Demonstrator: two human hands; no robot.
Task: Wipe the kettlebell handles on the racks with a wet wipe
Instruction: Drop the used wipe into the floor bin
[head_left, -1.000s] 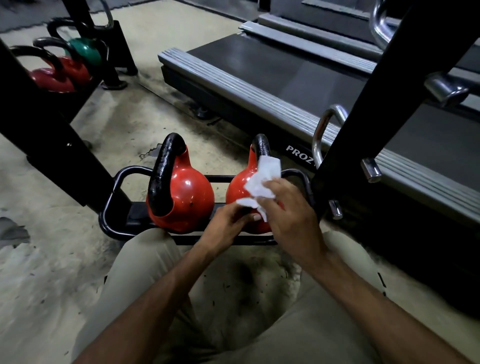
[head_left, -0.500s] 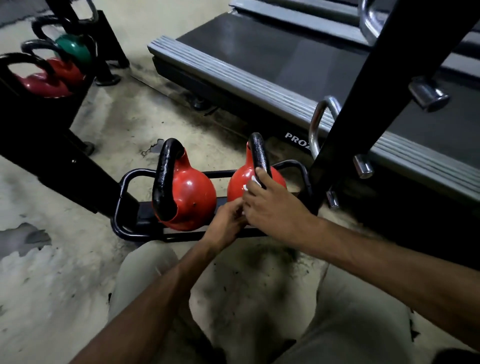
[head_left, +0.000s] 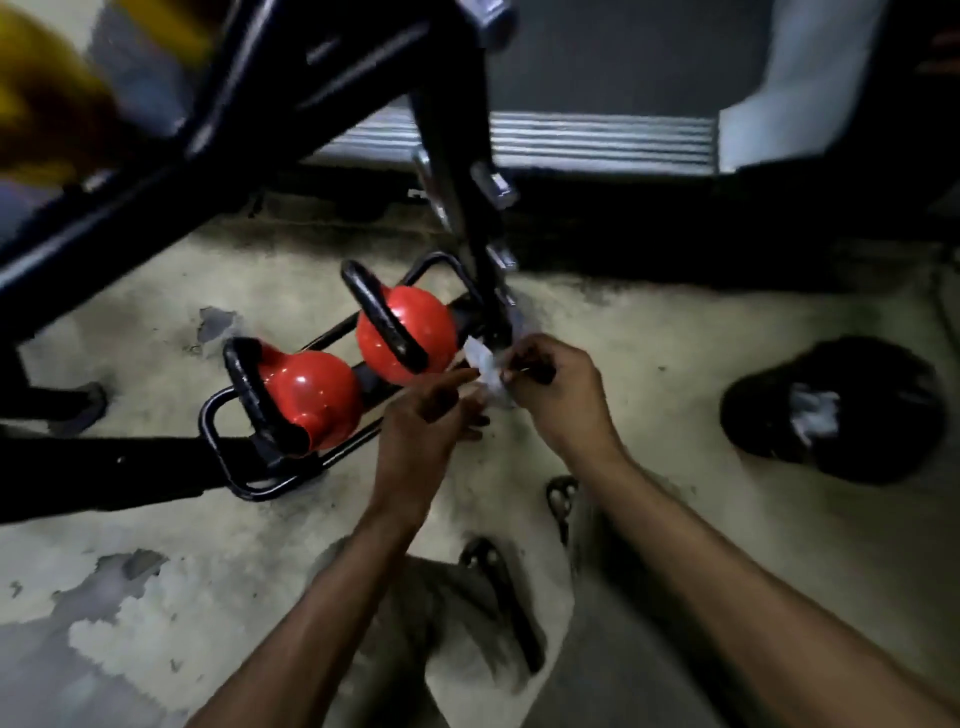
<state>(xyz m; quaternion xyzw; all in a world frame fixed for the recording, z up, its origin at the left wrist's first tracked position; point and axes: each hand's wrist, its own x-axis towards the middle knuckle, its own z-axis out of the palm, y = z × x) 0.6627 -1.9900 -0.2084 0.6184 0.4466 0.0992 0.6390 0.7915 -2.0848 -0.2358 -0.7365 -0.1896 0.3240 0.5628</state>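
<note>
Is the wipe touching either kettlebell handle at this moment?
No, the right hand holds the wipe beside the kettlebells, clear of both handles.

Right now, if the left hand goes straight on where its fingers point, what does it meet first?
Most likely the wet wipe that the right hand pinches, just ahead of the left hand; blur hides whether they already touch.

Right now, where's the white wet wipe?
The white wet wipe is mid-frame in head view, between left hand and right hand, right of the farther red kettlebell.
</note>
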